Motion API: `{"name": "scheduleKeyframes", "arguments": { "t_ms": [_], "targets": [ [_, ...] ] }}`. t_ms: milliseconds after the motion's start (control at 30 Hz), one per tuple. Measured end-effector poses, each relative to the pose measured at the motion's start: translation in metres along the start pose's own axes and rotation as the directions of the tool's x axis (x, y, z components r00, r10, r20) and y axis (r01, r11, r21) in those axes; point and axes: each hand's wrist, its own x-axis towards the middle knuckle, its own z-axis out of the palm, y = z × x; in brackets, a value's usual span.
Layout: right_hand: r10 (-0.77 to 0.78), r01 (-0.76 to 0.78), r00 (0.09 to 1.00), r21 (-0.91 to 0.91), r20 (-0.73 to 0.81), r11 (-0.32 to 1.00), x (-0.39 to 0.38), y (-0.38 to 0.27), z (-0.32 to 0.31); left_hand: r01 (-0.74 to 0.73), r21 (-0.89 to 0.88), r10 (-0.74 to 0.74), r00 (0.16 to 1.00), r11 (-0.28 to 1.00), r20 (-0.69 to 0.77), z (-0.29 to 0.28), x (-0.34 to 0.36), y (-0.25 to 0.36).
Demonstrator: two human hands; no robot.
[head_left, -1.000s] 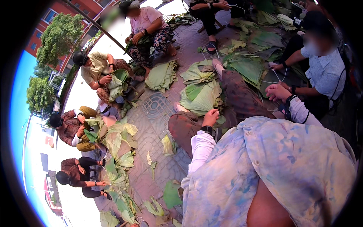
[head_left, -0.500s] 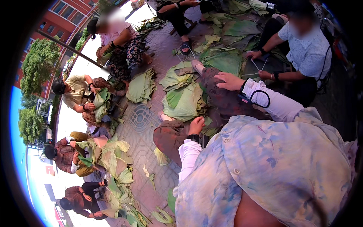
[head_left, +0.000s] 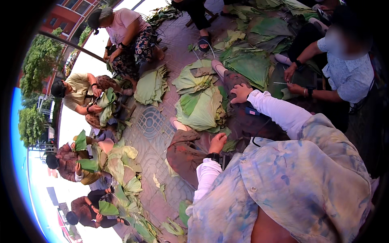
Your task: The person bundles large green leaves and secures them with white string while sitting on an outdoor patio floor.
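My left hand (head_left: 219, 143) is curled closed above my left knee; whatever its fingers may hold is hidden. Over my right thigh, my right hand (head_left: 242, 93) has its fingers spread, with nothing visible in it. Between my feet lies a stack of large, pale green, fan-shaped folded leaves (head_left: 202, 109). Touching its far side is another bundle of such leaves (head_left: 189, 84), with a brownish leaf piece on top. A thin white cord (head_left: 211, 50) runs up from near that bundle.
Several people sit around me handling leaves. At right, a person in a pale shirt (head_left: 352, 75) holds a white strip. Leaf piles lie ahead (head_left: 247, 65) and at left (head_left: 123, 174). Another leaf stack (head_left: 152, 87) sits beside a metal drain cover (head_left: 150, 121) on the paving.
My right hand has come down closer to my thigh. My left hand sits slightly lower in view, still curled. At left, two people have raised green leaves.
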Motion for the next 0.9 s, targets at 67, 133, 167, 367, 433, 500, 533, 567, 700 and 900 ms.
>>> {"name": "scheduleKeyframes", "arguments": {
  "t_ms": [67, 133, 167, 367, 433, 500, 533, 567, 700, 900],
  "targets": [
    [-0.042, 0.043, 0.999, 0.020, -0.025, 0.999, -0.001, 0.004, 0.005, 0.013, -0.015, -0.013, 1.000, 1.000, -0.002, 0.002, 0.003, -0.001],
    [-0.077, 0.078, 0.996, 0.033, -0.047, 0.996, -0.014, 0.005, 0.011, 0.013, -0.040, -0.013, 1.000, 0.999, 0.015, 0.007, 0.003, 0.005],
    [-0.096, 0.097, 0.991, 0.005, -0.091, 0.995, -0.023, 0.003, 0.016, 0.011, -0.057, -0.010, 1.000, 0.998, 0.023, 0.008, 0.003, 0.007],
    [-0.070, 0.062, 0.993, -0.086, -0.091, 0.994, -0.019, -0.001, 0.015, 0.030, -0.093, -0.021, 0.995, 0.995, 0.100, 0.010, 0.007, 0.011],
    [-0.021, 0.021, 0.999, -0.017, -0.047, 1.000, -0.009, 0.002, 0.010, 0.049, -0.099, -0.038, 0.993, 0.994, 0.108, 0.008, 0.007, 0.010],
    [-0.026, 0.028, 0.998, 0.035, -0.064, 0.999, -0.007, 0.014, 0.016, 0.060, -0.100, -0.053, 0.996, 0.993, 0.073, 0.006, 0.007, 0.009],
    [-0.073, 0.084, 0.992, 0.110, -0.103, 0.990, -0.003, 0.023, 0.022, 0.054, -0.103, -0.047, 0.996, 0.993, 0.070, 0.006, 0.007, 0.010],
    [-0.116, 0.142, 0.982, 0.181, -0.146, 0.973, 0.000, 0.033, 0.028, 0.043, -0.128, -0.035, 0.997, 0.991, 0.063, 0.006, 0.007, 0.011],
    [-0.148, 0.161, 0.975, 0.066, -0.166, 0.985, -0.018, 0.023, 0.035, 0.012, -0.022, -0.011, 1.000, 1.000, 0.026, 0.005, 0.002, 0.014],
    [0.009, -0.009, 1.000, -0.038, 0.012, 0.999, -0.017, -0.005, 0.018, 0.018, -0.008, -0.018, 0.999, 1.000, 0.040, 0.001, 0.002, 0.005]
  ]
}}
